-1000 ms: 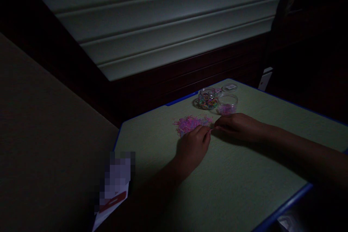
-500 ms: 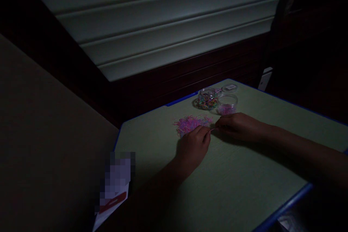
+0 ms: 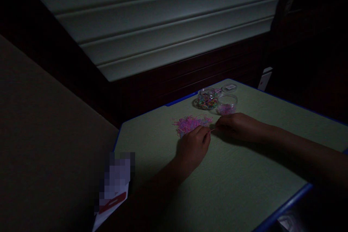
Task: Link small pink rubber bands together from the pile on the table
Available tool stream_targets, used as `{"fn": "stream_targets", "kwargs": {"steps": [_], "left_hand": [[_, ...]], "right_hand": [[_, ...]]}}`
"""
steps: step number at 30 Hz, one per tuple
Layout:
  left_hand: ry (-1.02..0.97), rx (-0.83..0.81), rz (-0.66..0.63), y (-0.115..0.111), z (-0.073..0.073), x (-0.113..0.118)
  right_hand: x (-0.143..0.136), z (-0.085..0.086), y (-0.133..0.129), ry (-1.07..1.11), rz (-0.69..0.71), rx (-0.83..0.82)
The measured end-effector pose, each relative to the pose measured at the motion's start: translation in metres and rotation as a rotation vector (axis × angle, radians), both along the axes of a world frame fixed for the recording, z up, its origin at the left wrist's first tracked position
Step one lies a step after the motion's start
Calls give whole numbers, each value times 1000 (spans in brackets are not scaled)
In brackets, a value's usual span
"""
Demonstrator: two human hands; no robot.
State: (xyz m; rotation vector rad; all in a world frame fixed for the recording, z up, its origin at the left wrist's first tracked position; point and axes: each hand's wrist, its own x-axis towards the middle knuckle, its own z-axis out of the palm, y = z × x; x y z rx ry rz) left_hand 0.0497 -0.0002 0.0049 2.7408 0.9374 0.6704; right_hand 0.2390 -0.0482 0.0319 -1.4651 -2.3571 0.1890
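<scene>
A thin pinkish elastic band (image 3: pixel 212 129) is drawn out between my two hands, just above the table. My left hand (image 3: pixel 195 144) pinches one end of it, with the fingertips by a loose pile of small pink and pastel elastic bands (image 3: pixel 188 124). The other end is pinched in my right hand (image 3: pixel 236 126), whose fingers are curled and partly in shadow. Behind the right hand stands an open clear jar (image 3: pixel 227 106) with pink bands at its bottom. Beside it is another clear jar (image 3: pixel 207 100) of larger multicoloured bands.
The light green table (image 3: pixel 244 174) has a blue edge. A clear lid (image 3: pixel 229 87) with a label lies near its far corner. White slatted panels (image 3: pixel 168 25) rise behind. At the lower left is a partly pixelated white and red item (image 3: pixel 112 199). The scene is dim.
Both hands stay in nearly the same place. The elastic band between them looks thinner and straighter than before.
</scene>
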Motion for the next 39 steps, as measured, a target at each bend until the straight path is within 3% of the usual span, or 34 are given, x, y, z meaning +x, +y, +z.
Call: {"fn": "stream_targets", "kwargs": {"steps": [39], "left_hand": [[19,3,12,-1,1,0]], "right_hand": [[0,0,0,6,-29,18]]}}
